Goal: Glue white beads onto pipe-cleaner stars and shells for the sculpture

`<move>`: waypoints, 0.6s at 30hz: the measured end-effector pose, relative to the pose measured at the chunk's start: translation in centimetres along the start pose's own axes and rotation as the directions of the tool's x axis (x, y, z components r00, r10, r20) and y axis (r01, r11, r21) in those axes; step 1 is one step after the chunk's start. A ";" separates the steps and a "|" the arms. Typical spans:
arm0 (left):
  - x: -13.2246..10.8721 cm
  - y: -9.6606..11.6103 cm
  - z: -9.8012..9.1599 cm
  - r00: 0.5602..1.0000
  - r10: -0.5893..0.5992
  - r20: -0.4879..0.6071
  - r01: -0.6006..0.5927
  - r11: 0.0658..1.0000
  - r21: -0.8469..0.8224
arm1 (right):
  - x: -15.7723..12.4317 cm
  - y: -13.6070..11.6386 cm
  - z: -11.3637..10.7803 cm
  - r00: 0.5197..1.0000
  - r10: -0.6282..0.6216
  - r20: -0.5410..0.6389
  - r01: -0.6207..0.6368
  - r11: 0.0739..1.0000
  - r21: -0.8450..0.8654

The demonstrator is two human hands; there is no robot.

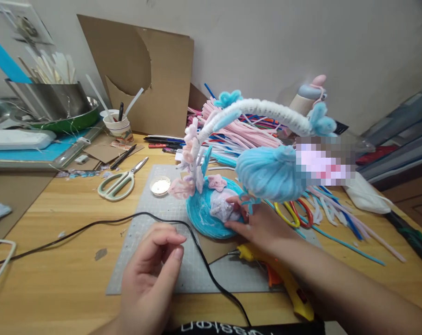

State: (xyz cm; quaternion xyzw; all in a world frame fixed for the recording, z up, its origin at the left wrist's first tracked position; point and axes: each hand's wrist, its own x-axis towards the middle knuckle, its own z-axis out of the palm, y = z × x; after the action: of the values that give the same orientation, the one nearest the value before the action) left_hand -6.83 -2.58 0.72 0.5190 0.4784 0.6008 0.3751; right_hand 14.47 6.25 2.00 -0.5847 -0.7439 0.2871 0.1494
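Observation:
A pipe-cleaner craft stands on a round blue base [200, 216], with a white fuzzy arch [263, 109] curving over it. From the arch hangs a blue fuzzy shell [268, 172]. On the base sit a small pink starfish [217, 182] and a lilac starfish [223, 209] against a pale rounded piece. My right hand [258, 225] reaches in under the shell, its thumb and fingers closed around the lilac starfish's right side; some fingertips are hidden. My left hand [150, 270] is held apart, left of the base, fingers curled and thumb near the index finger, nothing visible between them.
A yellow hot glue gun [256, 255] lies below my right forearm. Its black cable [193, 232] crosses the grey cutting mat [127, 260]. Green-handled scissors [122, 184] and a small white dish [160, 186] are at left. Pipe cleaners [246, 130] pile up behind.

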 end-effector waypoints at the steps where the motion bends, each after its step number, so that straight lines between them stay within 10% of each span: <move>1: 0.0 0.0 0.0 1.000 0.010 -0.001 -0.010 1.000 0.018 | 0.0 -0.1 0.2 1.000 0.017 -0.007 -0.018 1.000 -0.018; 8: 0.1 0.7 -0.9 0.993 0.118 0.013 -0.118 0.972 0.203 | -1.8 1.0 -1.2 0.998 -0.009 -0.057 0.006 0.998 -0.056; 12: 2.8 1.4 -3.7 0.995 -0.024 -0.097 0.058 0.932 0.359 | -6.1 3.2 -3.3 0.996 0.046 -0.072 -0.051 0.996 -0.069; 18: 10.4 1.1 -6.7 0.969 -0.193 0.154 -0.031 0.527 0.849 | -10.6 6.6 -2.4 0.966 0.200 0.164 -0.198 0.980 -0.029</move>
State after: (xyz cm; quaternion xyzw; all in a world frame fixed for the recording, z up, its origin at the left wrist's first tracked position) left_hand -15.25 5.73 4.49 0.6780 0.6862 0.2115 0.1569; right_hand 23.83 -2.28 1.15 -0.6313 -0.6932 0.3435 0.0538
